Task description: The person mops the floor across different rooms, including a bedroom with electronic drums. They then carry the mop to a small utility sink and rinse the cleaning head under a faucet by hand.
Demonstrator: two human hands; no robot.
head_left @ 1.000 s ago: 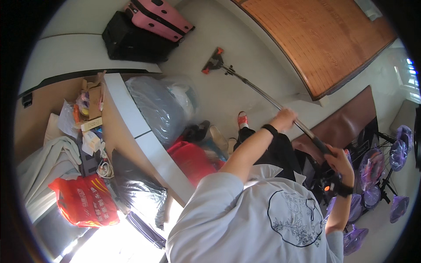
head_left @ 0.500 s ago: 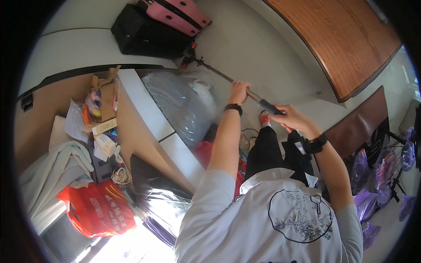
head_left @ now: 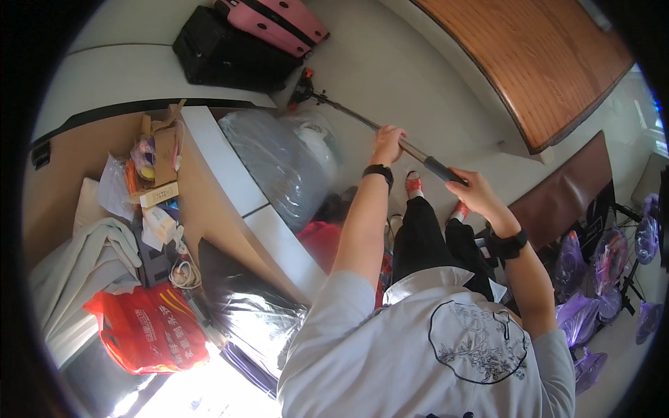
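Note:
A long-handled mop (head_left: 352, 115) slants across the floor, with a metal pole and a dark grip at its near end. Its narrow dark head (head_left: 301, 90) has orange-red ends and rests on the floor beside the black suitcase (head_left: 226, 56). My left hand (head_left: 388, 144) is closed round the pole partway down. At the top, my right hand (head_left: 472, 191) wraps round the dark grip. Both wrists carry black bands.
A pink suitcase (head_left: 279, 24) leans against the black one. Left of my arms, clear plastic bags (head_left: 279, 167) lie beside a cabinet (head_left: 237, 160) piled with cloth, boxes and a red bag (head_left: 150, 331). A wooden table (head_left: 536, 63) stands right; purple-wrapped items (head_left: 578, 320) hang lower right.
The mop head has shifted slightly away from the cabinet corner, out from the suitcase's edge. Both hands have moved a little to the right, keeping hold of the handle. More of my right shoe shows.

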